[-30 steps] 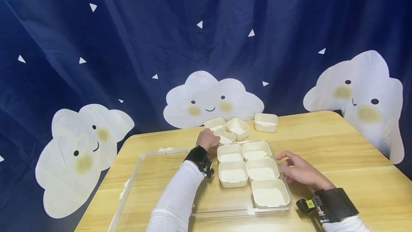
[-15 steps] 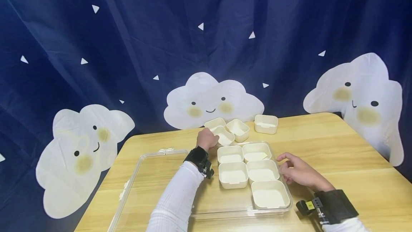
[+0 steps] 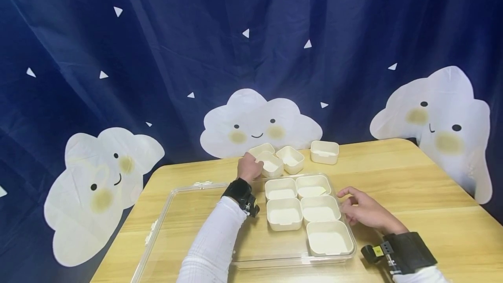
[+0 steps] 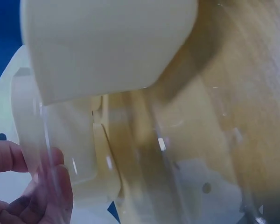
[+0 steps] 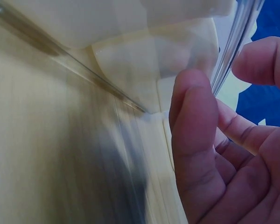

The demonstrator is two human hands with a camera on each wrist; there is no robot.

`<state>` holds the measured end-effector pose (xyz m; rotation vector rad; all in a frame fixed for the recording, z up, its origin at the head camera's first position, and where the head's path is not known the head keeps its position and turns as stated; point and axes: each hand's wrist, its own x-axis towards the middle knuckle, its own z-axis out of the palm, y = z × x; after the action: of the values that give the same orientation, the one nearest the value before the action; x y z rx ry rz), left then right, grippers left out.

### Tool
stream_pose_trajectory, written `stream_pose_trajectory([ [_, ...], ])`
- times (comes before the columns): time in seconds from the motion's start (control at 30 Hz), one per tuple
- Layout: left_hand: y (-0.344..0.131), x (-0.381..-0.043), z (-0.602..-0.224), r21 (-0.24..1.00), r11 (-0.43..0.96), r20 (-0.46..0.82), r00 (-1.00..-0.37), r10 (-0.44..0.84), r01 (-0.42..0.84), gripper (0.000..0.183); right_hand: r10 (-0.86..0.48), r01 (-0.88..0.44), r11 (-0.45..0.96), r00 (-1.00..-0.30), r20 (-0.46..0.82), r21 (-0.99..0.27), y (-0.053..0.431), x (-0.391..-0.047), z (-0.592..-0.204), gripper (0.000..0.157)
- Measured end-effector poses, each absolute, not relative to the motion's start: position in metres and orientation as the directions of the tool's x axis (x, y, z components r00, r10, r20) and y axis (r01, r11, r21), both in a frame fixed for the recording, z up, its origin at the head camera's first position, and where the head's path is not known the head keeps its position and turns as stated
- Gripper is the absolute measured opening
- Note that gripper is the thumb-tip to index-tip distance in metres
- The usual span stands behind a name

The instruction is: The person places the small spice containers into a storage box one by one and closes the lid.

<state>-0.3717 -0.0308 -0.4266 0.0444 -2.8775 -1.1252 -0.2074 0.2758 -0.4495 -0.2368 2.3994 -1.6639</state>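
Observation:
Past the far side of a clear plastic box (image 3: 275,262), my left hand (image 3: 249,167) pinches the edge of a small cream container (image 3: 271,165). In the left wrist view, the fingers (image 4: 56,186) show through clear plastic beside this container. Several matching containers stand inside the box, including one at the front right (image 3: 330,237); the back right one (image 3: 313,186) has a pale yellow piece in it. My right hand (image 3: 363,208) is beside the box's right wall, thumb and index finger apart, holding nothing. The right wrist view shows its thumb (image 5: 193,121) close to that wall.
Behind the box are more loose cream containers: one at the back left (image 3: 261,148), one tilted (image 3: 291,158), and one farther right (image 3: 324,152). A clear rim with clips (image 3: 151,232) lies left on the wooden table (image 3: 424,187). A blue curtain (image 3: 346,34) hangs behind.
My left hand has shifted slightly left, and the small container at its fingers has moved left and tipped more upright. The right hand has stayed beside the box.

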Motion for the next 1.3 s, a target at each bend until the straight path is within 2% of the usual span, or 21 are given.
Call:
stream_pose_trajectory([
  [0.17,-0.034,-0.369,-0.42,0.697,0.717,0.042,-0.998,-0.054,-0.01,0.036,-0.251,-0.006,0.349,-0.964,-0.087,-0.937,0.276,-0.207,-0.449,0.04],
  [0.43,-0.038,-0.365,-0.414,0.705,0.709,0.057,-0.997,-0.047,0.006,0.022,-0.253,0.0,0.354,-0.963,-0.095,-0.935,0.275,-0.206,-0.449,0.041],
  [1.1,-0.053,-0.356,-0.391,0.769,0.637,0.079,-0.997,-0.009,0.055,0.024,-0.259,0.013,0.36,-0.959,-0.113,-0.933,0.272,-0.209,-0.451,0.043],
  [1.3,-0.054,-0.356,-0.385,0.751,0.654,0.06,-0.996,0.062,0.086,0.027,-0.249,0.023,0.372,-0.961,-0.124,-0.928,0.273,-0.208,-0.45,0.044],
])
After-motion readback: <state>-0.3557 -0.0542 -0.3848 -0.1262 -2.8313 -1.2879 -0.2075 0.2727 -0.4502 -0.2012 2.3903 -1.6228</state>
